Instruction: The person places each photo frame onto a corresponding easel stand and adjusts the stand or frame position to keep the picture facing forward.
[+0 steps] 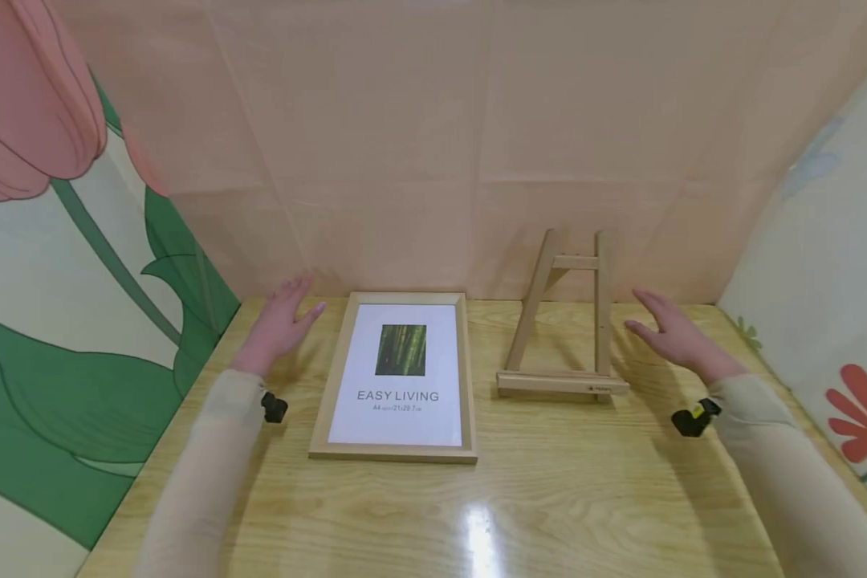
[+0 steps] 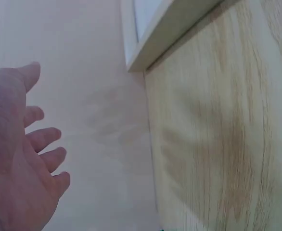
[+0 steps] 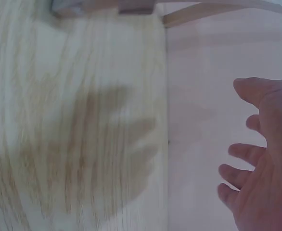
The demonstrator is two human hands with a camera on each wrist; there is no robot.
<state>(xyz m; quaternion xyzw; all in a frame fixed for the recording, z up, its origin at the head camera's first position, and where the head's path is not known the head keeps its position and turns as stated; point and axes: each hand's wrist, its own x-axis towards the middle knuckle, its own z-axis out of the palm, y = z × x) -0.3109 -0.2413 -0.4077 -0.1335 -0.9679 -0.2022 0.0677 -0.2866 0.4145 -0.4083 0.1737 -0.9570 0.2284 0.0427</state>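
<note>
A light wooden picture frame [image 1: 466, 377] lies flat on the table, its white insert reading "EASY LIVING" below a small green picture. To its right stands a small wooden easel [image 1: 563, 384] with a ledge at its front. My left hand [image 1: 278, 325] hovers left of the picture frame, fingers apart and holding nothing. In the left wrist view a corner of the frame [image 2: 153, 45] shows beyond that hand. My right hand [image 1: 675, 333] is raised to the right of the easel, touching nothing. Part of the easel [image 3: 198, 13] crosses the top of the right wrist view.
The wood-grain table [image 1: 405, 514] meets a peach-coloured backdrop [image 1: 376, 160] along its back edge. Panels with painted flowers, a green-leaved one [image 1: 65, 385] and a pale one [image 1: 838, 265], stand along the left and right sides. Each wrist carries a small black device [image 1: 274, 408].
</note>
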